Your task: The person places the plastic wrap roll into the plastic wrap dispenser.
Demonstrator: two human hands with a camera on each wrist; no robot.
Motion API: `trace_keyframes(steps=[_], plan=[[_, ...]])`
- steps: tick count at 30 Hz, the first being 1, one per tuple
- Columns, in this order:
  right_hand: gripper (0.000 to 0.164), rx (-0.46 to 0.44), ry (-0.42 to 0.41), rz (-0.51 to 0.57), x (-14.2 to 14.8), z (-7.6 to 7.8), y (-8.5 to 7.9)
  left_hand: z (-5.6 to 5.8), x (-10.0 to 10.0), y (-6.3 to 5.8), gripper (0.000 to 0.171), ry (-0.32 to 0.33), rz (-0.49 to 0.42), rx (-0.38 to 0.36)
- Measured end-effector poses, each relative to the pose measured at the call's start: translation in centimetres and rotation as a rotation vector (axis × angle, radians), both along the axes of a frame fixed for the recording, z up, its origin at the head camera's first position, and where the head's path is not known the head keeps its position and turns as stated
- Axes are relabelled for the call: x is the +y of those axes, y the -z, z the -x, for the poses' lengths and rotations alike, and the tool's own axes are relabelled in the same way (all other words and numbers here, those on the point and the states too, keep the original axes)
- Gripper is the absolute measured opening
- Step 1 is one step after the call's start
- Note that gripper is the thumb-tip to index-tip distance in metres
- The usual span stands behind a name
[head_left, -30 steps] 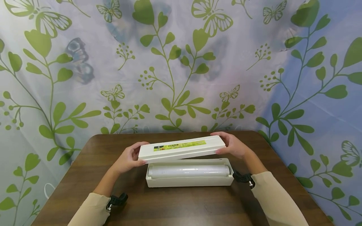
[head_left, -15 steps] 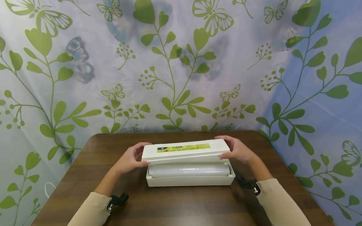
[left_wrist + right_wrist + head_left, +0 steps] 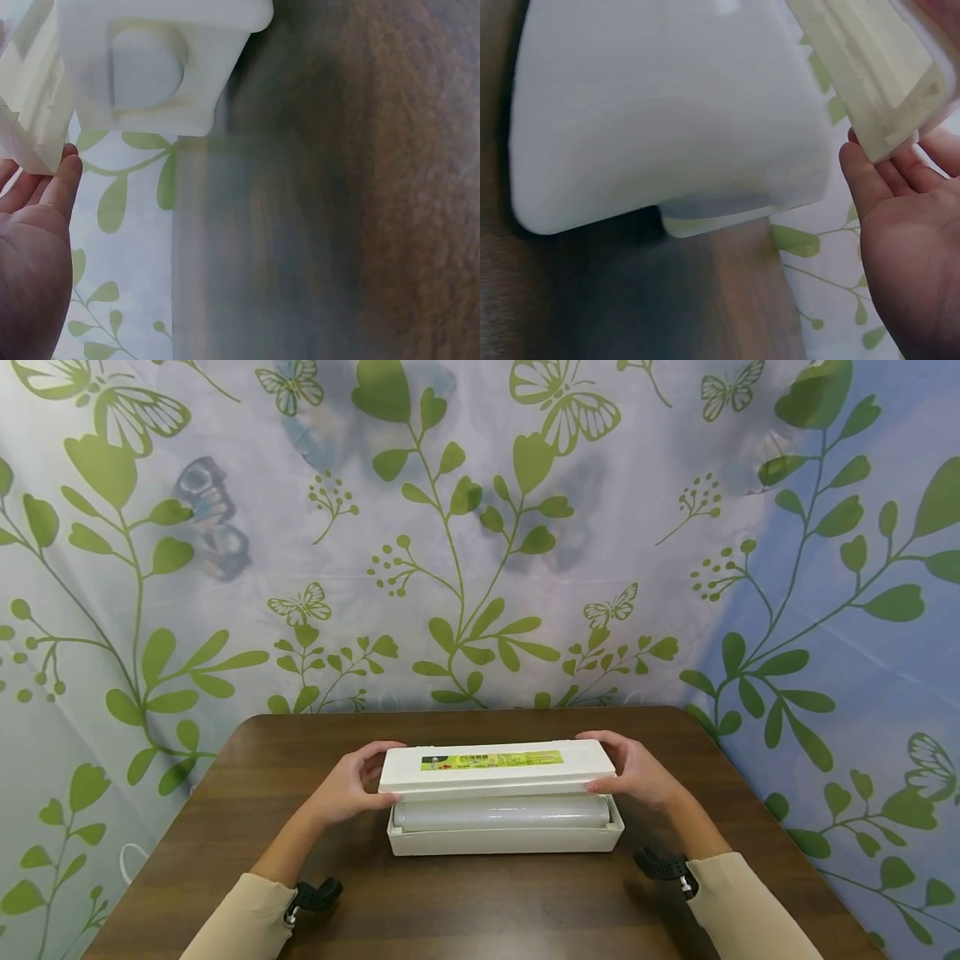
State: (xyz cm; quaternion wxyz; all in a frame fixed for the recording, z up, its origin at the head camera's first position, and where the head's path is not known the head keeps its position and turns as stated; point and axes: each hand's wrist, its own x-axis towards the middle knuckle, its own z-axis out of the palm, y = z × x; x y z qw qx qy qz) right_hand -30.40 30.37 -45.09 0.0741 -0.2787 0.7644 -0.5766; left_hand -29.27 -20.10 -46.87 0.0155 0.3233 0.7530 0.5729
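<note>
A long white lid [image 3: 487, 781] with a yellow-green label is held level above a white box [image 3: 502, 842] on the table. Inside the box lies a roll of cling film [image 3: 502, 814], its back part hidden by the lid. My left hand [image 3: 347, 783] grips the lid's left end, thumb at the front edge and fingers behind. At the right end my right hand [image 3: 637, 770] grips it the same way. In the left wrist view the lid [image 3: 37, 112] stands apart from the box [image 3: 202, 75]. The right wrist view shows the lid's hollow underside [image 3: 877, 67] above the fingers.
The brown wooden table [image 3: 480, 910] ends at the back against a curtain [image 3: 480, 568] printed with green leaves and butterflies. Black straps [image 3: 315, 895] with small metal parts sit at both wrists.
Both hands have brought the lid down and slightly to the right. Its raised right end has dropped, so it is now nearly level. The box has stayed in place.
</note>
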Motion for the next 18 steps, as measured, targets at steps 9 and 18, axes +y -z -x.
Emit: trace_keyframes(steps=[9,18], plan=[[0.079,-0.011,0.043,0.023,0.1,-1.0,1.0,-0.3,0.1,0.4,0.074,-0.042,0.013,-0.004],[0.08,-0.024,0.069,0.027,0.2,-1.8,1.8,-0.6,0.3,0.6,0.071,-0.037,0.051,-0.013]])
